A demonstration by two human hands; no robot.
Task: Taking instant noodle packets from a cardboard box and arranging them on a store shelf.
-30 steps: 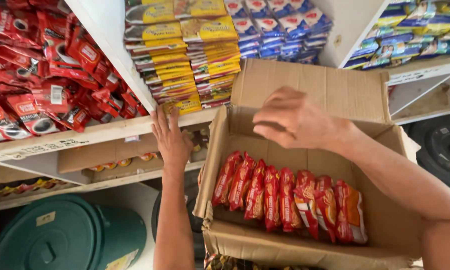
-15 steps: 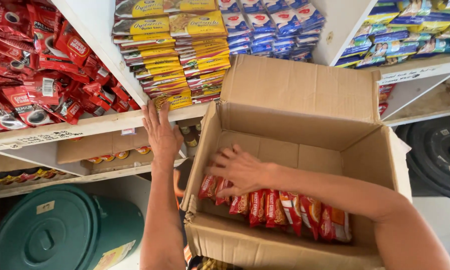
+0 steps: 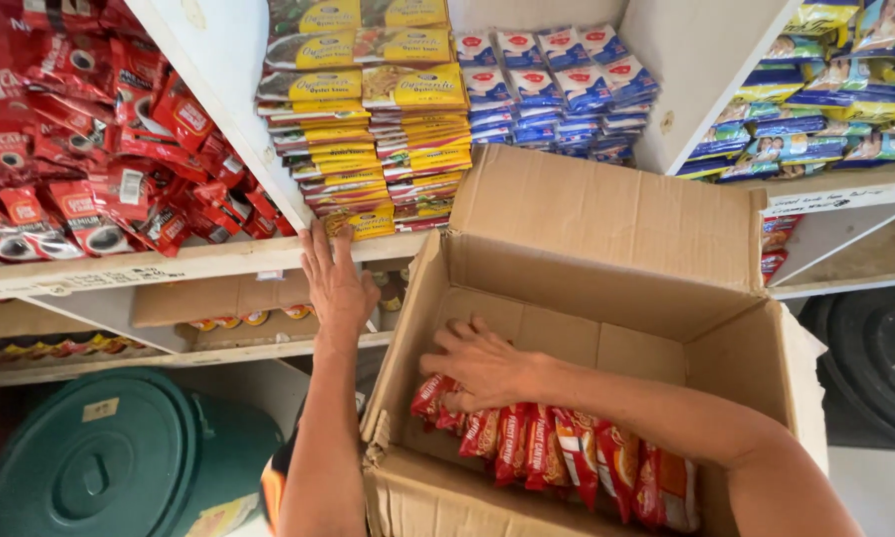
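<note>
Head view is looking down on white wooden shelving (image 3: pixel 218 261) that is filling the upper frame; its angled dividers are keeping goods sorted by kind, with red sachets (image 3: pixel 79 149) heaped in the left bay, yellow-and-green packets (image 3: pixel 388 139) stacked flat in the middle bay and blue-and-white packets (image 3: pixel 557 89) piled just beside them. An open cardboard box (image 3: pixel 606 219) is sitting below the middle bay, its rear flap standing up against the shelf edge, so the inside is lying open to reach from above. A green lidded bin (image 3: pixel 109 462) is standing on the floor at lower left, under the shelves, and a dark round object, only partly in frame, is showing at far right. Inside the box, a row of red-and-orange noodle packets (image 3: pixel 567 452) is standing on edge along the near wall, packed side by side and propping each other upright. The right hand (image 3: pixel 482 363) is reaching down into the box, fingers spread and curling over the left end of that row, touching the packets; whether it is actually gripping one cannot be told. The left hand (image 3: pixel 336 283) is lying open and flat, palm against the shelf edge just beside the box, holding nothing, apparently bracing the body while leaning in.
</note>
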